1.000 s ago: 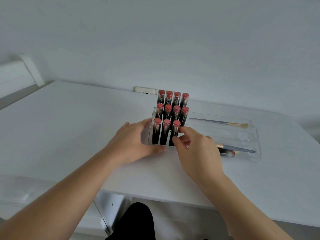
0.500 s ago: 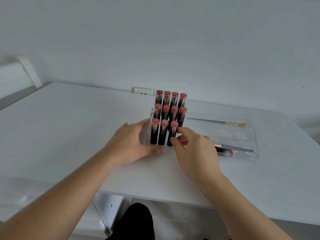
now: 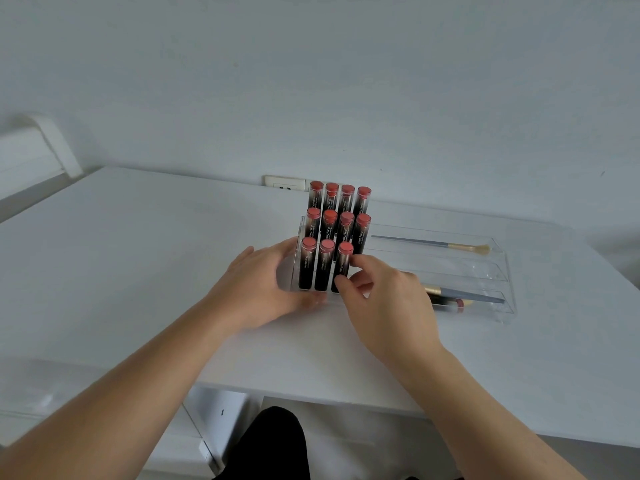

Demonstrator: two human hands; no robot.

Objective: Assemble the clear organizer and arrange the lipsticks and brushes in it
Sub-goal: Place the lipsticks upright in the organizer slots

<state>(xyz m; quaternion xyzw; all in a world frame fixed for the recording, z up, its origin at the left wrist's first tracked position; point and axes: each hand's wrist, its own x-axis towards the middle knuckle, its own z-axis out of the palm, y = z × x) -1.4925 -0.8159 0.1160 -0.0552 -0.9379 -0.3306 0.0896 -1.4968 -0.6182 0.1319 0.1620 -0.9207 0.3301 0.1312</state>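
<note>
A clear tiered organizer stands on the white table. Its left part holds several black lipsticks with red tops, upright in three stepped rows. My left hand holds the organizer's left end, fingers against the side wall and thumb along the front. My right hand pinches the front row's rightmost lipstick between thumb and index finger. A thin brush lies in the back tier. Two more brushes lie in the front tier, partly hidden by my right hand.
A wall socket sits behind the lipsticks where the table meets the white wall. The table's near edge runs below my forearms. Under it are a white drawer unit and my dark-clothed knee.
Almost nothing differs. Both hands stay where they were on the organizer and the front lipstick; only the view shifts slightly.
</note>
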